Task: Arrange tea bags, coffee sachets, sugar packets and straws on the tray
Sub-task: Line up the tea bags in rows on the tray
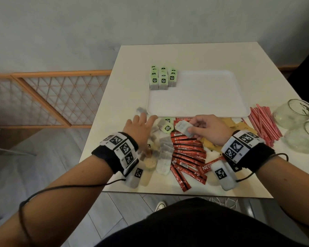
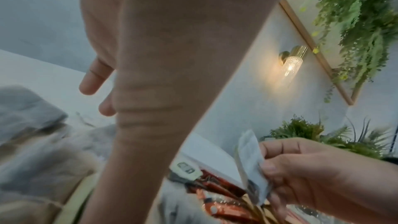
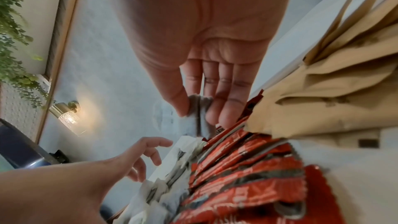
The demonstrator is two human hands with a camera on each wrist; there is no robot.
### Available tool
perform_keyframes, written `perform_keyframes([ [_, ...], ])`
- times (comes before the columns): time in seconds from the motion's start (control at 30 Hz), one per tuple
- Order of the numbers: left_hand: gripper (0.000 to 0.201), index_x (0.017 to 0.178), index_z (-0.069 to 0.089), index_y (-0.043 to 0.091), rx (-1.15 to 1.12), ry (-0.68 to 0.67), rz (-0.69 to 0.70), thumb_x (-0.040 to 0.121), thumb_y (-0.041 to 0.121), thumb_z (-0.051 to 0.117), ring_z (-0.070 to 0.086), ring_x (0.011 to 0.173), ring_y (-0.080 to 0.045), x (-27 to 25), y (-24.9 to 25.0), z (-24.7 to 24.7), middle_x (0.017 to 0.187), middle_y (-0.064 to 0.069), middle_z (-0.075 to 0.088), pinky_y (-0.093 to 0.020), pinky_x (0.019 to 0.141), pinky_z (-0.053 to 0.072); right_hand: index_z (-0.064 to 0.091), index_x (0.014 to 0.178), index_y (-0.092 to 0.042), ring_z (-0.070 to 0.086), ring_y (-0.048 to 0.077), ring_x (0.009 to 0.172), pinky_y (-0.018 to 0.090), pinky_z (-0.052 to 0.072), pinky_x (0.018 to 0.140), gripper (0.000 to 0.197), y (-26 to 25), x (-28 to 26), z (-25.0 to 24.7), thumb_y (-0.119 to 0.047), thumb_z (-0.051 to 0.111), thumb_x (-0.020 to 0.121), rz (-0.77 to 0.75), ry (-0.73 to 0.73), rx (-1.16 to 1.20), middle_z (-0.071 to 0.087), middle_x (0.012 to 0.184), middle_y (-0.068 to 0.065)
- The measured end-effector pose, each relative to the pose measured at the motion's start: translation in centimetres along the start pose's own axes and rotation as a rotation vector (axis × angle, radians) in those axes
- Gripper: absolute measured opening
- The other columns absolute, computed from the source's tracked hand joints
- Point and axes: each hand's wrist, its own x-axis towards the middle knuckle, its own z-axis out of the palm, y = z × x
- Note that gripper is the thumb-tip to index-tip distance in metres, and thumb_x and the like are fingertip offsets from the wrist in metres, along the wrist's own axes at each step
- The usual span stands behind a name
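A white tray [image 1: 203, 97] lies mid-table with rows of green-tagged tea bags [image 1: 162, 78] standing in its far left corner. My right hand [image 1: 206, 128] pinches a small stack of tea bags [image 1: 183, 128] between thumb and fingers, above the red coffee sachets [image 1: 187, 154]; the same stack [image 3: 199, 118] shows in the right wrist view. My left hand [image 1: 141, 124] hovers with straight fingers over loose tea bags [image 1: 165, 157] at the table's left, holding nothing. Brown sugar packets [image 1: 239, 125] lie behind the right hand. Red-striped straws [image 1: 264, 125] lie to the right.
Two clear glass jars [image 1: 292, 113] stand at the table's right edge. A small glass of beige powder [image 1: 150, 164] sits by my left wrist. The table's front edge [image 1: 185, 193] is close to my body. A wooden lattice rail [image 1: 52, 97] runs left of the table.
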Motion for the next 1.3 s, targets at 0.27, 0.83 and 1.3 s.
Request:
perform_keyframes([
  [0.27, 0.103, 0.129, 0.036, 0.025, -0.065, -0.099, 0.273, 0.048, 0.068, 0.083, 0.032, 0.115, -0.020, 0.4, 3.6, 0.3, 0.125, 0.000, 0.037, -0.040, 0.106, 0.032, 0.066, 0.093, -0.013, 0.063, 0.023, 0.069, 0.040, 0.055, 0.069, 0.004, 0.9, -0.4, -0.9, -0.013, 0.067, 0.089, 0.013, 0.071, -0.015, 0.069, 0.089, 0.012],
  [0.83, 0.061, 0.121, 0.048, 0.026, -0.133, 0.057, 0.232, 0.073, 0.043, 0.080, 0.052, 0.111, -0.021, 2.3, 3.1, -0.3, 0.122, 0.001, 0.053, -0.037, 0.094, 0.041, 0.060, 0.096, -0.007, 0.065, 0.016, 0.064, 0.035, 0.057, 0.068, 0.005, 1.1, -1.0, -1.7, -0.006, 0.061, 0.091, 0.051, 0.106, 0.048, 0.065, 0.091, 0.009],
  [1.3, 0.025, 0.105, 0.059, 0.013, -0.588, 0.055, 0.139, 0.094, 0.036, 0.061, 0.059, 0.085, -0.015, 3.7, 1.2, -2.5, 0.103, -0.002, 0.062, -0.027, 0.073, 0.047, 0.051, 0.090, -0.017, 0.062, 0.018, 0.080, 0.031, 0.054, 0.066, 0.009, 1.3, 0.4, -2.1, -0.016, 0.055, 0.097, -0.001, 0.124, 0.091, 0.061, 0.085, 0.001],
])
